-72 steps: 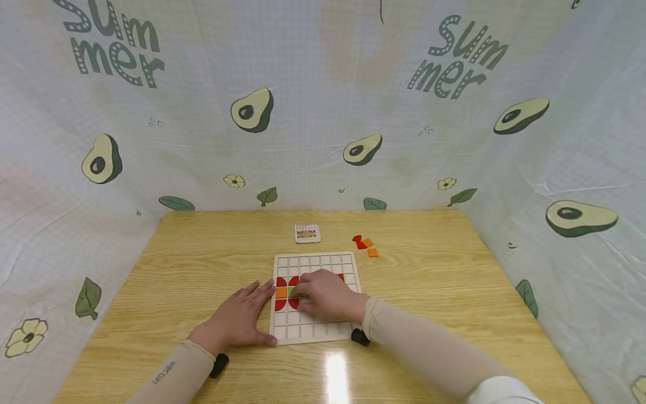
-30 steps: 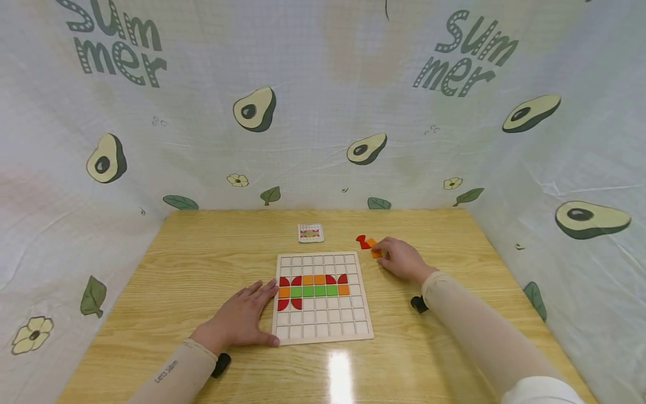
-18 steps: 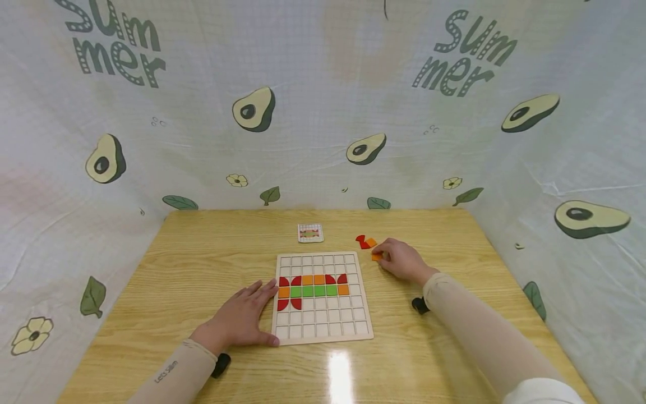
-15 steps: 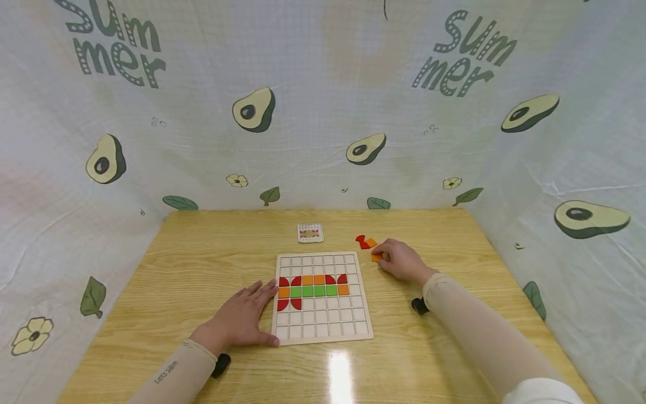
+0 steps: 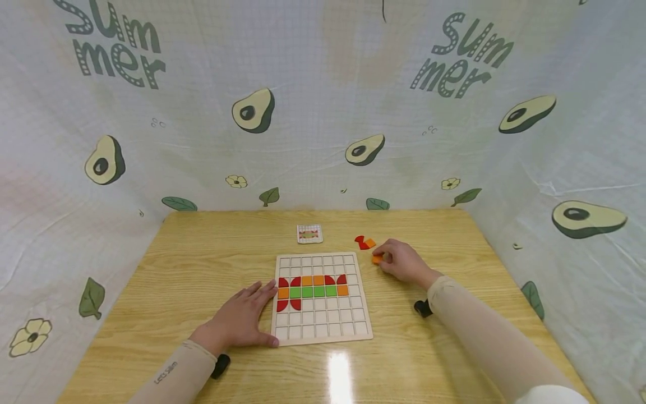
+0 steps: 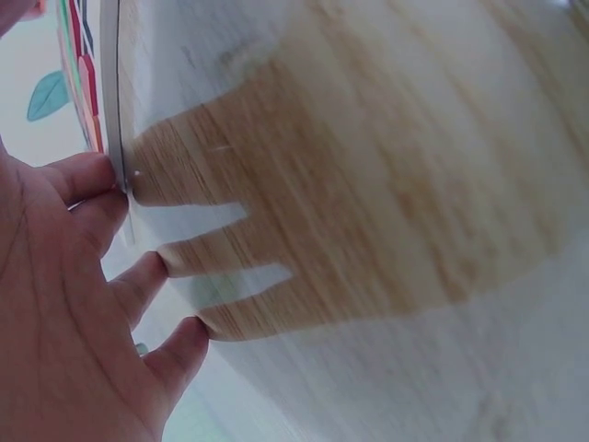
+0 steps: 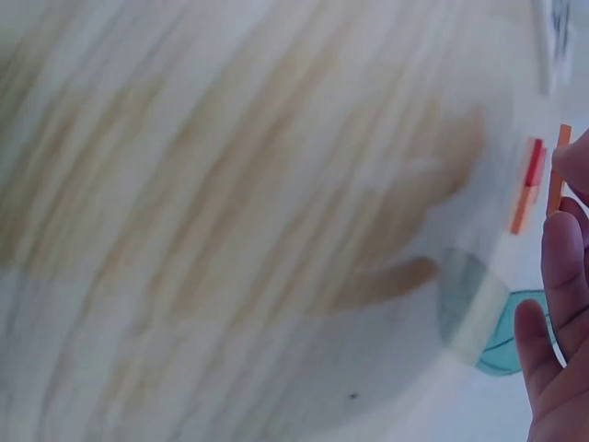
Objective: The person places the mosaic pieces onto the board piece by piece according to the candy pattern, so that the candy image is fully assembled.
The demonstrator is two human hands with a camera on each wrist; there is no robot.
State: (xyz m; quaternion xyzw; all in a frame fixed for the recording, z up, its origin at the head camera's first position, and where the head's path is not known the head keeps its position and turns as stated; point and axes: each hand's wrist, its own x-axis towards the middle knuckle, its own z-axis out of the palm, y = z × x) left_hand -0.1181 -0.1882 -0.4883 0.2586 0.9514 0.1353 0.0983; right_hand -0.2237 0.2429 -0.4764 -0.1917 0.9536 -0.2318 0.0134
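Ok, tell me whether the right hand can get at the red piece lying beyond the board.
Probably yes: the right hand, pinching an orange piece, sits just beside the red piece, with only another orange piece next to it.

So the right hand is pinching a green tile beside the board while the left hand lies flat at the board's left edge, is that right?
Not quite: the tile pinched by the right hand is orange, not green, as the head view shows. The rest holds: it is beside the board, and the left hand lies flat at the board's left edge.
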